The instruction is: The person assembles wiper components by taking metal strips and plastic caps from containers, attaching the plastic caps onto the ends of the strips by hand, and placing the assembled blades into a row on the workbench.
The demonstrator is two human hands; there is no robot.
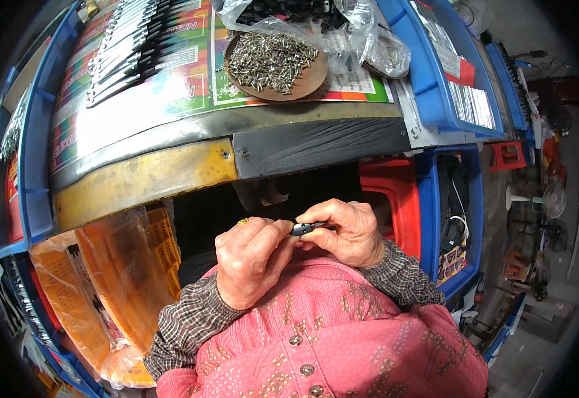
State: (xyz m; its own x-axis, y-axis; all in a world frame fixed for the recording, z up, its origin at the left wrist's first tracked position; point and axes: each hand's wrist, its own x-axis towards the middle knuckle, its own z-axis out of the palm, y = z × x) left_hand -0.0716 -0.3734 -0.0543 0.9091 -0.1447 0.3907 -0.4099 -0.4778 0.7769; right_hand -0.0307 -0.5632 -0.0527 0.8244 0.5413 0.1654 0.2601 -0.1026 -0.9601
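Close to my chest, a small black part with holes in it is held between my two hands. My left hand pinches its left end, the fingers curled around it. On the other end, the thumb and fingers of my right hand are closed; a thin sliver shows at these fingertips, too small to name. My fingers hide much of the part. Beyond the hands, on the table, a round brown dish holds a heap of small metal pins.
Silver pieces with black ends lie in a row at the table's far left. A clear plastic bag holds black parts. Blue crates flank the table. An orange plastic-lined crate stands left, a red stool right.
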